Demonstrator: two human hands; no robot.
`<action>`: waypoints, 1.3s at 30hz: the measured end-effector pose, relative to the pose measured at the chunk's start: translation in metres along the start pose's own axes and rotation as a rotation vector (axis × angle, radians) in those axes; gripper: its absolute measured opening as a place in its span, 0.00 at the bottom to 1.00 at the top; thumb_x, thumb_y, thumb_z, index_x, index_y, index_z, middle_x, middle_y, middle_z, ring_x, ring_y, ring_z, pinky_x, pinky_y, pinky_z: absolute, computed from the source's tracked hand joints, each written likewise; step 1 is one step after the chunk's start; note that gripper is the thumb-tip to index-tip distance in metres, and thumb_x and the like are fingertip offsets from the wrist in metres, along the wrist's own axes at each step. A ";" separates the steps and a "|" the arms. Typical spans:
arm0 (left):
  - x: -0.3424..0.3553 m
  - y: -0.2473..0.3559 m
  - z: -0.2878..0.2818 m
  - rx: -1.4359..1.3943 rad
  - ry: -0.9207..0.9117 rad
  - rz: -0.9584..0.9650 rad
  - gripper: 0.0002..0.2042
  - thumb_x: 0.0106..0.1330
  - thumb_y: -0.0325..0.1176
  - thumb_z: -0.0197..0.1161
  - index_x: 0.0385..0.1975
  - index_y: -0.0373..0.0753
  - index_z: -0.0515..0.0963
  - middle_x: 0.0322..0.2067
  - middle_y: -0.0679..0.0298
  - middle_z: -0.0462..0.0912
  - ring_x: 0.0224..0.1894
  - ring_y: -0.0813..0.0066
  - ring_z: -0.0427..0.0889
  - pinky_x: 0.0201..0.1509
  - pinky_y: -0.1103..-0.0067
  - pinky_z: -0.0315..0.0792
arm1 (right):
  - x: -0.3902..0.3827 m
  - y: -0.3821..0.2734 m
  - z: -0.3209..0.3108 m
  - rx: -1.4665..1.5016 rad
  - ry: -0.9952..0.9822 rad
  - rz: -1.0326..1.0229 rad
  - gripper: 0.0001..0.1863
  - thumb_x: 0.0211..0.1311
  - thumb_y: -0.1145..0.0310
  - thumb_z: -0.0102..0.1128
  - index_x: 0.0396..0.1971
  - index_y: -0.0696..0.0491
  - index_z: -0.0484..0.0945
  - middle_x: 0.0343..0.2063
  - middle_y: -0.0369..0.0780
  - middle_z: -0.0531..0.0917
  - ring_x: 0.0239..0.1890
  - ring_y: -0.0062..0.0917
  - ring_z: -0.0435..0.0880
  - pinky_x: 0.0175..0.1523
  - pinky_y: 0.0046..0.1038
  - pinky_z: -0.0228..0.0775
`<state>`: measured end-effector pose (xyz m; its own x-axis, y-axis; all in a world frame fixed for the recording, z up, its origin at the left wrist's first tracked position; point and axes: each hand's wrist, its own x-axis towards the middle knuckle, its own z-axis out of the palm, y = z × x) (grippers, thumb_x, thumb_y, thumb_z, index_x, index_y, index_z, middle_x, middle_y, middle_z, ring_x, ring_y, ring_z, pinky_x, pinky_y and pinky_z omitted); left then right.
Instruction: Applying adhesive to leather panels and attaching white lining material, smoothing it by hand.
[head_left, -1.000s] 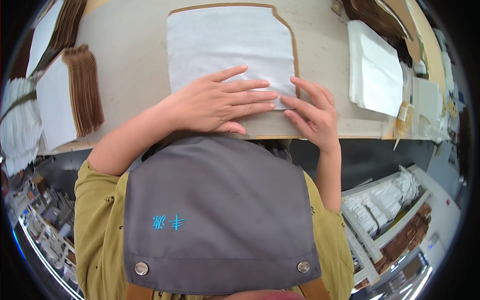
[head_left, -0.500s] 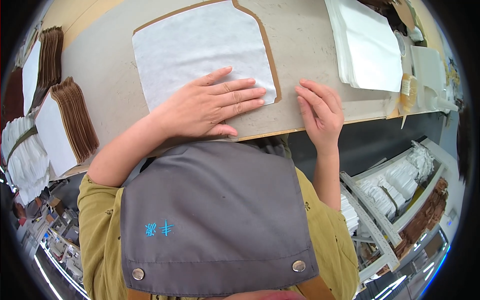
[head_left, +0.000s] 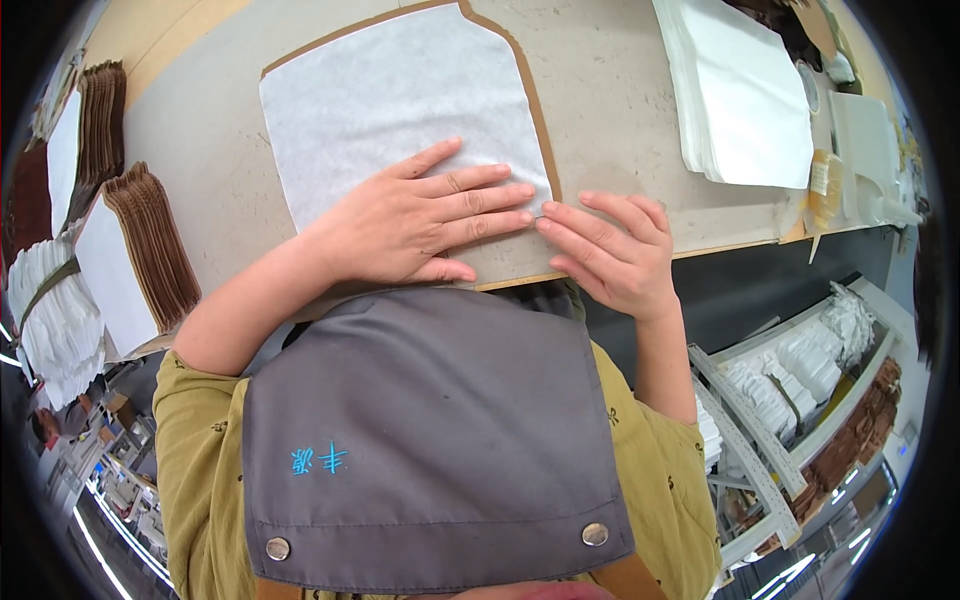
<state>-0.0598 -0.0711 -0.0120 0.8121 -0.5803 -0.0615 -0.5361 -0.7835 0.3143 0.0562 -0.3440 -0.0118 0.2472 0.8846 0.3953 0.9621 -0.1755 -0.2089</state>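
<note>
A white sheet (head_left: 390,110) lies on a slightly larger brown panel (head_left: 533,95), whose edge shows along the far and right sides. My left hand (head_left: 430,215) is spread flat over the near part of the sheet, fingers pointing right and holding nothing. At the near right corner, my right hand (head_left: 615,255) rests its index and middle fingertips, close by the left fingertips. The other right fingers are apart and lifted. My left hand covers much of the sheet's near edge.
On the left stand stacks of brown pieces (head_left: 150,240) with white faces, beside a tied white bundle (head_left: 55,310). A pile of white sheets (head_left: 745,100) lies at the right, near a yellowish bottle (head_left: 825,185). The worktable's front edge (head_left: 720,247) runs close to me; a shelf rack (head_left: 755,450) stands lower right.
My right hand has moved left and slightly nearer, from above the bare table to the sheet's near right corner. Its fingers have spread. My left hand stays nearly in place.
</note>
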 end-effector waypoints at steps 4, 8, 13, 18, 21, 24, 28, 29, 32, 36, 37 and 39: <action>0.000 -0.004 -0.003 -0.076 -0.001 0.019 0.39 0.70 0.70 0.38 0.75 0.54 0.59 0.75 0.73 0.59 0.77 0.71 0.56 0.81 0.57 0.42 | -0.001 0.000 0.001 -0.022 -0.025 -0.009 0.17 0.57 0.55 0.70 0.47 0.38 0.86 0.50 0.21 0.86 0.53 0.19 0.80 0.56 0.26 0.66; 0.004 -0.017 -0.013 -0.044 -0.048 0.086 0.38 0.70 0.68 0.41 0.75 0.54 0.60 0.75 0.74 0.59 0.77 0.71 0.56 0.81 0.57 0.43 | -0.002 0.000 0.000 -0.008 -0.048 0.010 0.17 0.56 0.57 0.71 0.46 0.38 0.86 0.50 0.22 0.85 0.54 0.19 0.80 0.56 0.26 0.66; 0.019 -0.048 -0.016 -0.021 -0.065 0.282 0.36 0.69 0.67 0.44 0.74 0.58 0.62 0.75 0.77 0.60 0.77 0.71 0.56 0.81 0.57 0.44 | 0.000 0.001 -0.002 0.014 -0.060 0.020 0.16 0.55 0.59 0.71 0.46 0.39 0.86 0.50 0.22 0.86 0.53 0.18 0.80 0.57 0.27 0.66; 0.035 -0.070 -0.027 -0.075 -0.064 0.379 0.34 0.68 0.66 0.47 0.73 0.62 0.64 0.75 0.78 0.60 0.77 0.72 0.56 0.81 0.57 0.46 | 0.000 0.003 0.000 0.032 -0.054 0.030 0.14 0.57 0.61 0.71 0.44 0.39 0.86 0.50 0.21 0.86 0.53 0.17 0.80 0.59 0.27 0.65; 0.043 -0.077 -0.031 -0.027 -0.083 0.396 0.34 0.67 0.67 0.48 0.72 0.63 0.66 0.75 0.77 0.60 0.77 0.72 0.56 0.81 0.57 0.46 | 0.001 0.002 0.000 0.042 -0.058 0.046 0.13 0.57 0.61 0.71 0.44 0.39 0.87 0.50 0.20 0.86 0.53 0.17 0.80 0.59 0.27 0.65; 0.048 -0.083 -0.032 -0.020 -0.048 0.398 0.34 0.68 0.68 0.45 0.72 0.62 0.66 0.75 0.75 0.60 0.77 0.70 0.57 0.80 0.56 0.45 | -0.001 0.003 0.002 0.033 -0.071 0.034 0.14 0.60 0.58 0.67 0.46 0.38 0.87 0.49 0.22 0.87 0.55 0.20 0.79 0.60 0.29 0.62; 0.044 -0.091 -0.036 0.047 -0.029 0.315 0.35 0.69 0.70 0.41 0.72 0.60 0.66 0.75 0.71 0.59 0.77 0.67 0.56 0.80 0.55 0.43 | 0.000 0.004 0.001 0.032 -0.065 0.023 0.14 0.60 0.59 0.67 0.46 0.38 0.87 0.50 0.22 0.87 0.55 0.21 0.79 0.60 0.30 0.62; 0.040 -0.092 -0.037 0.077 -0.013 0.246 0.36 0.69 0.71 0.39 0.72 0.60 0.65 0.75 0.70 0.59 0.77 0.65 0.56 0.80 0.56 0.43 | 0.002 0.003 -0.002 0.049 -0.062 0.029 0.14 0.59 0.60 0.69 0.45 0.39 0.87 0.49 0.22 0.87 0.53 0.20 0.80 0.59 0.29 0.64; 0.030 -0.089 -0.041 0.135 0.017 0.108 0.40 0.70 0.73 0.33 0.74 0.53 0.62 0.76 0.65 0.57 0.78 0.61 0.54 0.81 0.56 0.41 | 0.002 0.003 -0.006 0.087 -0.070 0.047 0.14 0.57 0.62 0.70 0.45 0.40 0.86 0.48 0.22 0.87 0.52 0.19 0.81 0.56 0.27 0.66; -0.008 -0.071 -0.035 0.070 0.146 -0.237 0.43 0.72 0.70 0.32 0.76 0.42 0.55 0.77 0.59 0.54 0.79 0.59 0.50 0.81 0.57 0.39 | -0.002 0.012 -0.011 0.334 -0.096 0.114 0.13 0.63 0.63 0.66 0.47 0.45 0.86 0.47 0.29 0.88 0.51 0.23 0.83 0.56 0.28 0.68; -0.020 -0.065 -0.033 0.030 0.224 -0.343 0.40 0.74 0.67 0.35 0.77 0.44 0.54 0.77 0.61 0.54 0.79 0.61 0.50 0.81 0.58 0.40 | -0.005 0.015 -0.012 0.335 -0.097 0.106 0.13 0.63 0.63 0.66 0.47 0.45 0.86 0.47 0.29 0.88 0.51 0.23 0.83 0.56 0.28 0.68; -0.044 -0.050 -0.030 -0.008 0.309 -0.455 0.37 0.75 0.64 0.39 0.77 0.46 0.53 0.77 0.62 0.53 0.79 0.62 0.50 0.81 0.59 0.41 | -0.011 0.019 -0.011 0.718 0.214 0.427 0.13 0.66 0.66 0.63 0.49 0.52 0.84 0.46 0.37 0.88 0.49 0.29 0.85 0.56 0.31 0.72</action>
<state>-0.0618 0.0004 0.0032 0.9921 -0.0897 0.0877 -0.1138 -0.9376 0.3285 0.0727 -0.3618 -0.0106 0.6571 0.6918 0.2994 0.4937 -0.0948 -0.8644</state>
